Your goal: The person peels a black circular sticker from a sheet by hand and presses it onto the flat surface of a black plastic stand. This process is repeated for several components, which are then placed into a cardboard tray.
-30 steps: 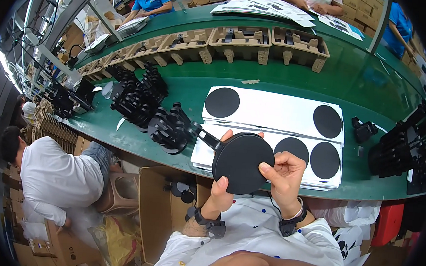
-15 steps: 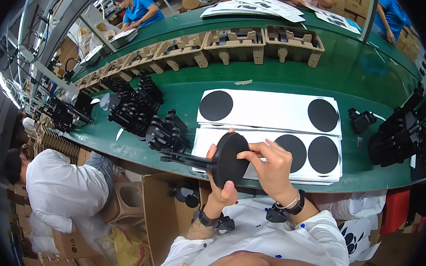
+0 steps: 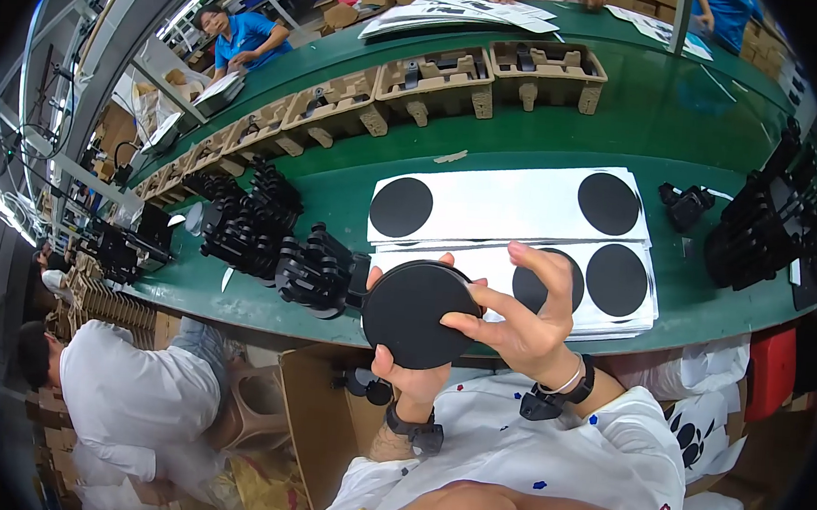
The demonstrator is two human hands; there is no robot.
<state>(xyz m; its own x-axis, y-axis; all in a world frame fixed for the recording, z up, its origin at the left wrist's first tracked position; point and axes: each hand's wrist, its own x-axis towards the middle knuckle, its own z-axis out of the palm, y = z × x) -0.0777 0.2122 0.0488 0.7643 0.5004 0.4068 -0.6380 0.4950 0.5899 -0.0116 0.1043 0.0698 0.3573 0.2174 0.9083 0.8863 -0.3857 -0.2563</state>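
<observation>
Black and flat, the disc [image 3: 411, 320] is held face-up above the front edge of the green bench [image 3: 318, 327], in front of the lower left part of the white sheets [image 3: 507, 203]. The left hand [image 3: 416, 381] supports it from below: its thumb bears on the near rim and its other fingers are spread apart round the far side, their tips just showing. This wide hold appears meant to steady the disc and leave its face clear. The right hand [image 3: 528, 332] has its thumb on the face and a finger at the right rim, with another finger raised and spread; whether the two pinch the edge cannot be told.

Sheets lie in two rows bearing black dots [image 3: 616, 280], the near row within easy reach, presumably for convenience. Stands [image 3: 314, 272] are bunched to the left, apparently to keep the middle free for handling. Beyond, pulp trays [image 3: 435, 84] run in a line, their moulded hollows seemingly shaped to seat the black parts inside.
</observation>
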